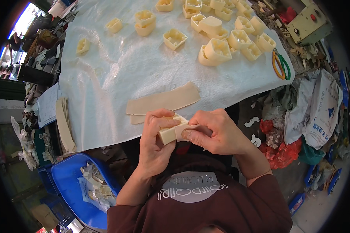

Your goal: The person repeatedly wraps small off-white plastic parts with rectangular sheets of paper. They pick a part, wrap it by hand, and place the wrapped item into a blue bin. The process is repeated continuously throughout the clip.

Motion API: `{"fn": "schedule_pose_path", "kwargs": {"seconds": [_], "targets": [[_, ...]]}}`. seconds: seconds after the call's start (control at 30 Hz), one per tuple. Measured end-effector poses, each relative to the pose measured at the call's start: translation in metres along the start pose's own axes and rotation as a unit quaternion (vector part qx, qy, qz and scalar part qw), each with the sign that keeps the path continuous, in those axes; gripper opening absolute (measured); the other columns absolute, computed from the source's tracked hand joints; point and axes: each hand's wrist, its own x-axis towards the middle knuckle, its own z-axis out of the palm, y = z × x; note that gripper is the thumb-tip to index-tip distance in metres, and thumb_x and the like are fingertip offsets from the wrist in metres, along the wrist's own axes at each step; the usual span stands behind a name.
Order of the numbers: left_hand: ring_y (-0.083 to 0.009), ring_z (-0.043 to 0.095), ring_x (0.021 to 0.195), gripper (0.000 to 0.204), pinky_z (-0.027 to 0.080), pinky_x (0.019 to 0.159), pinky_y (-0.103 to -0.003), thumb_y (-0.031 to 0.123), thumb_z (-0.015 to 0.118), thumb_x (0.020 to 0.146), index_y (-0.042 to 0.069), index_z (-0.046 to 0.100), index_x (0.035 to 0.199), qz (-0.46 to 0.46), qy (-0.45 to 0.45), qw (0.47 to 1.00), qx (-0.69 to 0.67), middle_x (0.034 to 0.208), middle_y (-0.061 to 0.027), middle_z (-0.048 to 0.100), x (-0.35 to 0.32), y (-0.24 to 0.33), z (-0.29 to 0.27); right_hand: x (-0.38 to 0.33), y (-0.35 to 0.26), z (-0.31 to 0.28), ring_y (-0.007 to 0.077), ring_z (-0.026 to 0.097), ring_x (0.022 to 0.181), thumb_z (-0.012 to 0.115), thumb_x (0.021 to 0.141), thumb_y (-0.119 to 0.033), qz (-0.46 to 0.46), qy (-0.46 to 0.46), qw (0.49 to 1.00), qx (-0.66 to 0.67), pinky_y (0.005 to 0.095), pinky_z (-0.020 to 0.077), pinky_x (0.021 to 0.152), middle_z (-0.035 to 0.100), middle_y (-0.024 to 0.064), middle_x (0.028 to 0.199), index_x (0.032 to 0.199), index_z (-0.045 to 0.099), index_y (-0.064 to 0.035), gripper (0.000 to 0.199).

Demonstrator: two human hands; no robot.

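Observation:
Both my hands hold one small cream block-shaped piece (168, 134) close to my chest, just below the table's near edge. My left hand (154, 144) wraps it from the left with the fingers curled over its top. My right hand (216, 131) presses a cream strip (182, 131) against the piece's side with the thumb. Two long cream strips (163, 101) lie on the white sheet (116, 73) right above my hands.
Several cream hollow square pieces (217, 49) lie scattered over the far half of the white sheet. Scissors with green and orange handles (280, 65) rest at the right edge. A blue bin of offcuts (76, 186) stands lower left. Bags and clutter fill the right side.

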Motion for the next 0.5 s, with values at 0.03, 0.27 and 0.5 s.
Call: {"fn": "schedule_pose_path", "kwargs": {"seconds": [0.03,0.27,0.5], "targets": [[-0.0211,0.046,0.103,0.049,0.042,0.084,-0.03,-0.02,0.047,0.062,0.005,0.053,0.103,0.002,0.0,1.0,-0.002,0.113,-0.0122,0.042,0.001,0.001,0.0,0.0,0.001,0.001,0.0141,0.054,0.046,0.064,0.081,-0.013,-0.007,0.013,1.0,0.001,0.0269,0.0399,0.044,0.058,0.0071,0.057,0.075,0.053,-0.0013,0.017],[-0.0237,0.044,0.107,0.043,0.041,0.088,-0.034,-0.012,0.056,0.064,0.007,0.054,0.102,0.01,-0.012,0.999,-0.03,0.12,-0.0145,0.038,0.003,0.009,0.003,-0.002,0.013,0.004,0.0126,0.045,0.042,0.069,0.075,-0.013,-0.054,0.072,0.995,-0.033,0.0269,0.0342,0.042,0.047,0.0036,0.048,0.073,0.055,-0.0037,0.017],[-0.0247,0.044,0.113,0.027,0.041,0.089,-0.034,0.0,0.068,0.069,0.006,0.062,0.094,-0.01,0.07,0.996,-0.061,0.127,-0.0175,0.039,0.004,0.004,0.008,0.006,0.023,0.005,0.0225,0.052,0.064,0.076,0.067,-0.019,-0.186,0.21,0.95,-0.14,0.0326,0.0398,0.053,0.053,0.0085,0.072,0.07,0.053,-0.0049,0.027]]}}
